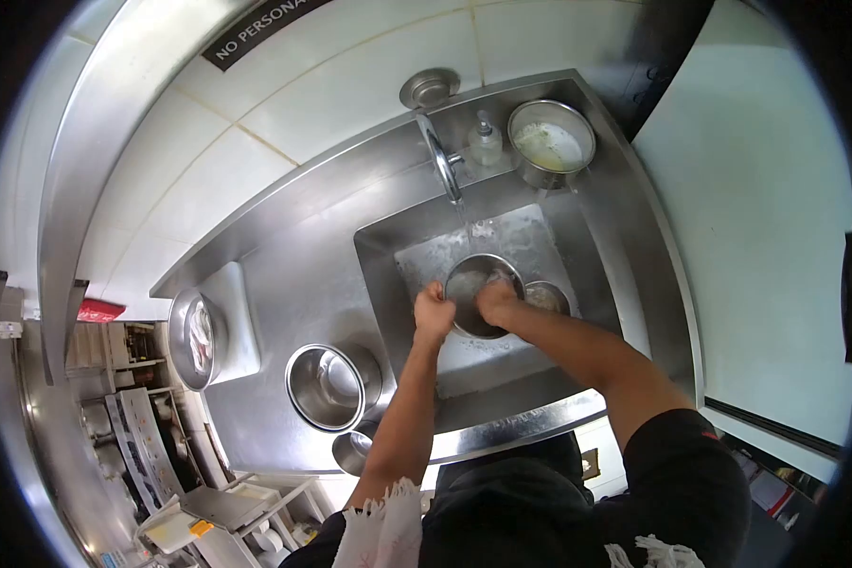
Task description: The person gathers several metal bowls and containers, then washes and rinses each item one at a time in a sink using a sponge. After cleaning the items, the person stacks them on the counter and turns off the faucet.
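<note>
A round steel pot [466, 286] sits tilted in the sink [464, 374], its mouth facing me. My left hand [434, 310] is closed on the pot's left rim. Inside the pot is my right hand [497, 299], its fingers curled against the inner wall; something pale shows at the fingertips, and I cannot tell what it is. Water runs from the tap [440, 161] just beyond the pot. Right of the pot, partly behind my right forearm, lies a smaller steel bowl [545, 297] in the sink.
On the back ledge stand a soap pump bottle [485, 144] and a steel pot of whitish, foamy liquid [551, 147]. The left counter holds a large empty steel pot [328, 386], a smaller steel container [352, 452], a white board [237, 327] and a steel bowl [197, 341].
</note>
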Demonstrator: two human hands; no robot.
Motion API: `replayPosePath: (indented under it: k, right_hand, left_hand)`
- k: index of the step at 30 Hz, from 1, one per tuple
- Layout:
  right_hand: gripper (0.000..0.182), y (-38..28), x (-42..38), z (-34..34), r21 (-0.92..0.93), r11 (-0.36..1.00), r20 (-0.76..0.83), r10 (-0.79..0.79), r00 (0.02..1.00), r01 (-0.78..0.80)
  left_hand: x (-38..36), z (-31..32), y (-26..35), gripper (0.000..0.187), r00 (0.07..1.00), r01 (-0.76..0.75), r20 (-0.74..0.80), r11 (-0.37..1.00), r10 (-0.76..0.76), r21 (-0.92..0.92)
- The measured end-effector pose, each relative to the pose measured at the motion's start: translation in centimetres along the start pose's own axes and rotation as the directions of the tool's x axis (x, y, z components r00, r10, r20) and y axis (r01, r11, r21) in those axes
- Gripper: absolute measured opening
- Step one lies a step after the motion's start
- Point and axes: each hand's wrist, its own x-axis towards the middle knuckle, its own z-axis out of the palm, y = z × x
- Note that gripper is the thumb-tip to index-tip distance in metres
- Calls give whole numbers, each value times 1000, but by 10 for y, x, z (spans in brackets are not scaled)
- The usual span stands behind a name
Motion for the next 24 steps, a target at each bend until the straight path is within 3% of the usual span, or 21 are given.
replayPosePath:
  k: [1,4,7,8,11,12,13,15,16,17,19,20,23,24]
  right_hand:
    - [24,4,13,6,24,995,-60,99,993,-98]
    - [24,-4,22,7,165,978,-444,192,875,-131]
    - [32,-19,-11,-16,438,899,-303,143,942,4]
    - [35,-25,-15,-21,597,801,-142,36,989,57]
    - [36,-31,-1,9,760,646,125,-42,991,-69]
    - [39,-29,-7,3,806,590,159,-135,978,-49]
    - [39,-27,-10,-6,743,669,129,-175,976,22]
    - [40,-19,-59,-70,589,794,76,-240,968,151]
    - [35,-16,-70,-77,516,831,-23,-228,973,207]
    - [32,-13,-84,-80,530,801,-226,-185,956,280]
    - [26,-15,-113,-76,496,750,-591,-77,803,437]
    - [27,-18,-123,-69,489,753,-679,12,734,440]
    - [28,-26,-121,-36,169,812,-876,-136,463,559]
    - [32,-24,-120,-29,54,849,-843,-244,479,526]
  left_hand:
    - [0,2,2,20,997,68,38,996,-66,-61]
    - [-8,5,27,19,968,249,71,954,-240,-169]
    - [-3,5,9,16,980,188,99,965,-172,-182]
    - [-1,4,1,15,979,198,87,957,-184,-210]
    - [4,9,-33,13,976,217,63,933,-207,-288]
    - [5,8,-46,12,977,214,51,928,-209,-306]
    - [5,6,-59,11,977,212,39,922,-211,-325]
    - [-8,3,-31,11,922,341,-36,850,-386,-401]
    - [-12,4,-19,11,881,397,-61,805,-469,-441]
    - [-11,2,-24,11,847,452,20,701,-531,-551]
    - [-5,-9,-56,12,767,533,196,436,-612,-726]
    - [6,-8,-98,11,661,606,316,236,-681,-759]
    - [-5,-2,-99,11,555,687,557,-37,-618,-726]
    - [-11,6,-91,14,550,708,612,-72,-568,-703]
